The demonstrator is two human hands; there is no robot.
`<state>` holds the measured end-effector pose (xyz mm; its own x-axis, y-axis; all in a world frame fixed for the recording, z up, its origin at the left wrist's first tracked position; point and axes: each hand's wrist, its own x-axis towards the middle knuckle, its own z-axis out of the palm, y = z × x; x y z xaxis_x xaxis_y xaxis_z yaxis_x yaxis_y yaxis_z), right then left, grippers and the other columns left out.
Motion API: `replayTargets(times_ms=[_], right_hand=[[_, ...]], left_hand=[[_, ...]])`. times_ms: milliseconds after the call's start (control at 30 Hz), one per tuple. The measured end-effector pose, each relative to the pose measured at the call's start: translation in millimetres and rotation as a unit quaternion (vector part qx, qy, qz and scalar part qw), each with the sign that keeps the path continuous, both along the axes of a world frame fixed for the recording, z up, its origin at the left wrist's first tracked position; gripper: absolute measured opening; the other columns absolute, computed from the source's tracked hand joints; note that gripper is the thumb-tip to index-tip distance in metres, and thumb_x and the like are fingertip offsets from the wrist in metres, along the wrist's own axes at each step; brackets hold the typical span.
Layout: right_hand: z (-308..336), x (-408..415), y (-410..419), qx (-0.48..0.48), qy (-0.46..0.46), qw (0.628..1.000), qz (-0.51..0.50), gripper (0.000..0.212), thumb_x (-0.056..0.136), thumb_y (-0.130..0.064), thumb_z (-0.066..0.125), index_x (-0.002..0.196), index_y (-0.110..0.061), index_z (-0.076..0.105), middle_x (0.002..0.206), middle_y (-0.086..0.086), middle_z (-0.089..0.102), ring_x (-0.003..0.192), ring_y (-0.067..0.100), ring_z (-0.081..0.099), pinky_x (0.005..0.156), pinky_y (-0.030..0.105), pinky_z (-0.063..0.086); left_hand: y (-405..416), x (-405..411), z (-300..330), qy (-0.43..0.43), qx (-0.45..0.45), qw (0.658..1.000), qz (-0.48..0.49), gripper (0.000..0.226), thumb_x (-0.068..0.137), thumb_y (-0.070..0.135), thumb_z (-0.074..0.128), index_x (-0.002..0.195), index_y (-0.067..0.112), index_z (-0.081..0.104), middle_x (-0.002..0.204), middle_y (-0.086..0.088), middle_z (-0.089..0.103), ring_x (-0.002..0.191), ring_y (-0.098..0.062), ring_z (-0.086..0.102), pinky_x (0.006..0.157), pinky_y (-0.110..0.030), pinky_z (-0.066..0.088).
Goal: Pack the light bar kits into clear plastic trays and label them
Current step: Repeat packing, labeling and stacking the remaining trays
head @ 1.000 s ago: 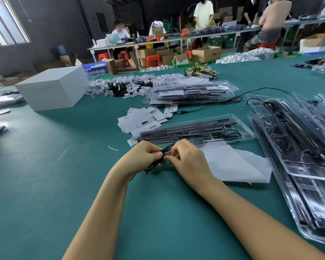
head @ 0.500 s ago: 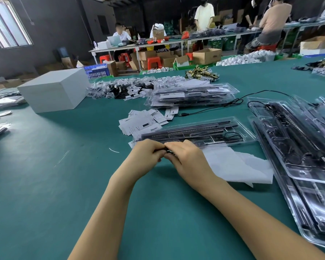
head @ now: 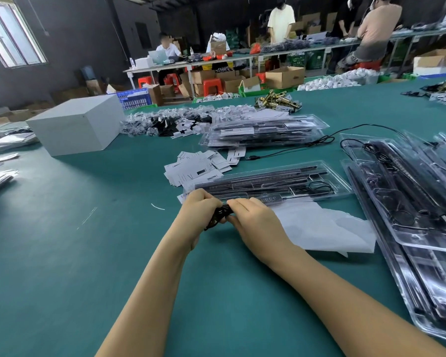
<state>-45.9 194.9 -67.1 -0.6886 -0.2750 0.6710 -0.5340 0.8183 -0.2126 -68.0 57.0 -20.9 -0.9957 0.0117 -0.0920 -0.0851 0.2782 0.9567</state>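
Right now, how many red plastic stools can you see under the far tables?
3 for sure: one at the left, one beside the seated person, one among the cardboard boxes. Others may be hidden.

Dim hall – daylight from window (head: 13,34); fisheye-bent edges, soft blur.
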Motion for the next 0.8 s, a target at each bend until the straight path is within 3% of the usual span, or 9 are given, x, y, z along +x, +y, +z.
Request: replayTargets(times_ms=[200, 367, 433, 500, 600, 633, 700, 733, 800], right_hand=[[-3.7, 1.0, -0.6, 0.015, 0.051, 0.999, 0.003, 0.031, 0.077, -0.004, 0.077, 0.107, 0.0, 0.07, 0.088, 0.007, 0.072, 0.059, 0.027, 0.058, 0.049, 0.027, 0.048], [-1.3, 3.6, 0.0, 0.041, 0.041, 0.998, -0.005, 0.018, 0.071, 0.0, 0.075, 0.083, -0.012, 0.069, 0.072, -0.001, 0.064, 0.056, 0.021, 0.053, 0.043, 0.029, 0.038], [-0.8, 3.2, 0.4, 0.041, 0.037, 0.998, -0.003, 0.016, 0.072, 0.0, 0.074, 0.084, -0.011, 0.069, 0.072, 0.0, 0.064, 0.056, 0.023, 0.054, 0.043, 0.029, 0.038], [-0.4, 2.7, 0.6, 0.037, 0.034, 0.999, -0.001, 0.012, 0.076, -0.004, 0.074, 0.087, -0.008, 0.069, 0.072, 0.002, 0.065, 0.056, 0.025, 0.056, 0.042, 0.029, 0.041], [-0.7, 1.1, 2.3, 0.004, 0.027, 1.0, 0.003, 0.016, 0.078, -0.006, 0.073, 0.093, -0.004, 0.07, 0.072, 0.006, 0.068, 0.058, 0.028, 0.061, 0.042, 0.03, 0.047], [-0.8, 0.7, 2.8, -0.005, 0.025, 1.0, 0.004, 0.019, 0.077, -0.006, 0.073, 0.096, -0.002, 0.07, 0.073, 0.007, 0.069, 0.059, 0.028, 0.062, 0.043, 0.031, 0.049], [0.1, 0.6, 3.3, -0.015, 0.019, 1.0, 0.003, 0.021, 0.079, -0.008, 0.069, 0.098, -0.001, 0.07, 0.074, 0.007, 0.07, 0.06, 0.028, 0.064, 0.044, 0.03, 0.05], [1.1, 0.7, 3.6, -0.023, 0.013, 1.0, 0.002, 0.02, 0.08, -0.009, 0.067, 0.099, -0.001, 0.07, 0.074, 0.007, 0.07, 0.06, 0.028, 0.064, 0.044, 0.029, 0.049], [2.6, -0.7, 5.8, -0.051, -0.008, 0.999, -0.009, 0.017, 0.084, -0.011, 0.064, 0.098, -0.002, 0.069, 0.072, 0.006, 0.068, 0.06, 0.029, 0.062, 0.046, 0.029, 0.044]], left_hand=[[-1.6, 1.4, 1.1, 0.001, -0.031, 0.999, -0.042, 0.006, 0.086, 0.001, 0.049, 0.081, 0.004, 0.048, 0.063, -0.019, 0.063, 0.068, -0.026, 0.052, 0.061, -0.037, 0.033], [-4.0, 1.9, 0.4, 0.003, -0.05, 0.997, -0.059, 0.006, 0.087, 0.004, 0.049, 0.082, 0.006, 0.048, 0.071, -0.021, 0.067, 0.066, -0.026, 0.055, 0.053, -0.029, 0.035], [-6.4, 2.0, 2.9, 0.011, -0.074, 0.994, -0.084, 0.011, 0.093, 0.014, 0.048, 0.083, 0.01, 0.05, 0.077, -0.018, 0.071, 0.07, -0.027, 0.06, 0.058, -0.029, 0.042], [-14.6, -0.7, 6.1, 0.038, -0.104, 0.989, -0.103, 0.018, 0.098, 0.02, 0.044, 0.088, 0.015, 0.058, 0.085, -0.01, 0.072, 0.078, -0.027, 0.066, 0.074, -0.035, 0.049], [-43.1, -5.5, 12.8, 0.122, -0.175, 0.976, -0.052, 0.032, 0.09, 0.004, 0.046, 0.09, 0.028, 0.068, 0.093, 0.008, 0.07, 0.08, -0.013, 0.065, 0.076, -0.025, 0.049], [-53.2, -6.5, 13.5, 0.142, -0.233, 0.96, -0.054, 0.038, 0.084, -0.002, 0.048, 0.093, 0.029, 0.069, 0.101, 0.01, 0.069, 0.089, -0.011, 0.063, 0.077, -0.021, 0.047], [-66.7, -8.2, 8.7, 0.138, -0.341, 0.922, -0.121, 0.044, 0.077, -0.003, 0.057, 0.108, 0.025, 0.07, 0.123, 0.007, 0.061, 0.117, -0.014, 0.052, 0.096, -0.025, 0.04], [-69.5, -8.7, 3.7, 0.124, -0.362, 0.911, -0.153, 0.043, 0.078, 0.0, 0.065, 0.112, 0.025, 0.069, 0.13, 0.006, 0.057, 0.126, -0.014, 0.045, 0.105, -0.025, 0.032], [-69.3, -8.7, -7.1, 0.12, -0.343, 0.918, -0.157, 0.04, 0.08, 0.011, 0.073, 0.115, 0.028, 0.067, 0.133, 0.009, 0.055, 0.133, -0.011, 0.039, 0.106, -0.019, 0.024]])
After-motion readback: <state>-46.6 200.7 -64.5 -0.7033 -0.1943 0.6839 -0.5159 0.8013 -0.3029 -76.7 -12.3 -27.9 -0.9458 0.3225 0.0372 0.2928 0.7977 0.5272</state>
